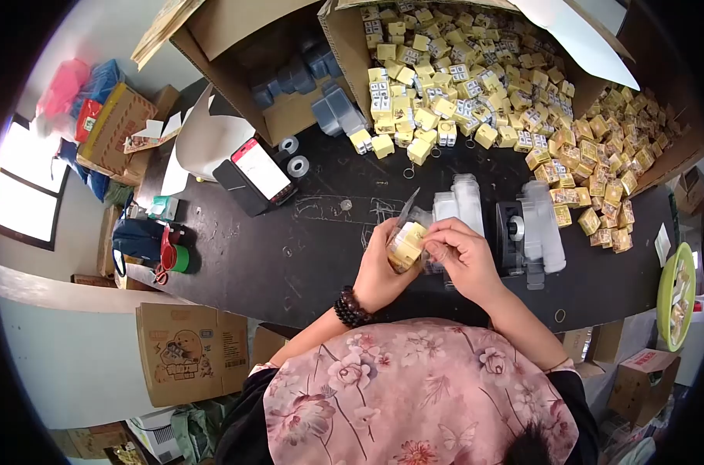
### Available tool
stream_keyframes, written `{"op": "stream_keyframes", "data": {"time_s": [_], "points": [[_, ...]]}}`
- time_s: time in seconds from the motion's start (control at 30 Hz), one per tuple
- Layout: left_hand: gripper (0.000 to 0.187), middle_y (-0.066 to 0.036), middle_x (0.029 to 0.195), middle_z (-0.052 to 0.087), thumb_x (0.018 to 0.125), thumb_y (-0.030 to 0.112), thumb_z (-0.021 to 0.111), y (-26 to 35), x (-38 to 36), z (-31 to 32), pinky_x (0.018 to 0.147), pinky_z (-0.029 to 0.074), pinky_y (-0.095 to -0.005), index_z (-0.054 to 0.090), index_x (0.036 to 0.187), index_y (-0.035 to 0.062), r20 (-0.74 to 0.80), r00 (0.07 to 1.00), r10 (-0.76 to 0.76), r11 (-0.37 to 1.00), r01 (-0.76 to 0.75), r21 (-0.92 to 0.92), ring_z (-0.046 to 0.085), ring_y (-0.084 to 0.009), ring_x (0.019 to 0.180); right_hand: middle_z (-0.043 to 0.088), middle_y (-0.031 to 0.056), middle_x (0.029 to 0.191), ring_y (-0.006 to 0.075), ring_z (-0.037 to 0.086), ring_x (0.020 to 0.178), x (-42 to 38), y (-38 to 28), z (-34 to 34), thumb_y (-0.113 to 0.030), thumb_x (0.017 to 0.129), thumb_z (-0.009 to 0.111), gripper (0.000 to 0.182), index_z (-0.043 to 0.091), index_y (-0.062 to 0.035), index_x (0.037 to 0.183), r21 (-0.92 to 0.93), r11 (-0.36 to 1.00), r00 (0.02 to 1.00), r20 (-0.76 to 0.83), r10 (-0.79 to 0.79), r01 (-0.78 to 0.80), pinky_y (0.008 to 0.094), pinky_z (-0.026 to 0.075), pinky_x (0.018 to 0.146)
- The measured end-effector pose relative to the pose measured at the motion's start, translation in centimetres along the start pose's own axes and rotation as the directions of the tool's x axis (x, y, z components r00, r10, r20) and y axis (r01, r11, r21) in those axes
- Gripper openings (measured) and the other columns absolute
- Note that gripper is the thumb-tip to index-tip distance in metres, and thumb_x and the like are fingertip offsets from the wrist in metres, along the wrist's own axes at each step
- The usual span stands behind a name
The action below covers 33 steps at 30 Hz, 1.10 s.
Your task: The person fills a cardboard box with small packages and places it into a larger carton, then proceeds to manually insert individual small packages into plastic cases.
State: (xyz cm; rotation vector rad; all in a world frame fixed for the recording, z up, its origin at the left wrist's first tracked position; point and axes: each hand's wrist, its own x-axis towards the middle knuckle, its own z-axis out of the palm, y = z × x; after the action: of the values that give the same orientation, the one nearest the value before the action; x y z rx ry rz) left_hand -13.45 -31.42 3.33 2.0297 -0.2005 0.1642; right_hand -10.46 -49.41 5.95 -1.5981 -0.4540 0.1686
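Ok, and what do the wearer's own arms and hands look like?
The left hand and right hand are ungloved. A dark bracelet of round beads circles the left wrist; the right wrist shows none. Forearms uncovered; black fabric sleeves end around the elbows, with pinkish edging.

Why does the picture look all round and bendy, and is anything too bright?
Head view: the corners go black and the table's edge curves, probably from a very wide lens; head view: the window glares white, too bright to see through; head view: writing on the piled yellow boxes is too tiny to read.
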Motion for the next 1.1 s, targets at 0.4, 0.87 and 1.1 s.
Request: {"op": "stream_keyframes", "data": {"time_s": [0.4,0.87,1.1], "points": [[0.071,-0.012,0.124,0.052,0.078,0.004,0.077,1.5,0.3,-0.1,0.100,0.041,-0.0317,0.034,0.135,-0.0002,0.302,0.950,-0.076,0.830,0.228,-0.510,0.050,-0.0177,0.116,0.064,0.0075,0.095,0.0257,0.062,0.088,-1.5,-2.5,-2.1,0.003,0.077,0.069,0.020,0.065,-0.0032,0.096,-0.636,0.641,0.860,0.073,-0.505,0.430,0.0353,0.051,0.076],[0.083,-0.009,0.132,0.047,0.079,0.010,0.079,1.1,0.1,0.8,0.101,0.042,-0.0334,0.026,0.143,0.0044,0.500,0.865,-0.038,0.738,0.362,-0.569,0.047,-0.0158,0.122,0.066,0.0072,0.107,0.0149,0.056,0.106,-2.3,-0.9,-3.2,-0.005,0.084,0.072,0.021,0.066,-0.0023,0.104,-0.275,0.913,0.946,-0.033,-0.323,0.302,0.0283,0.044,0.083],[0.071,-0.010,0.137,0.045,0.095,0.051,0.052,1.0,-0.4,1.2,0.103,0.042,-0.0363,0.028,0.145,0.0075,0.629,0.775,-0.066,0.269,0.621,-0.736,0.047,-0.0202,0.126,0.052,0.0133,0.132,0.0242,0.049,0.124,-3.1,1.1,-2.6,-0.016,0.083,0.075,0.037,0.063,-0.0031,0.116,0.083,0.984,0.986,0.036,-0.160,0.157,0.0360,0.039,0.103]]}}
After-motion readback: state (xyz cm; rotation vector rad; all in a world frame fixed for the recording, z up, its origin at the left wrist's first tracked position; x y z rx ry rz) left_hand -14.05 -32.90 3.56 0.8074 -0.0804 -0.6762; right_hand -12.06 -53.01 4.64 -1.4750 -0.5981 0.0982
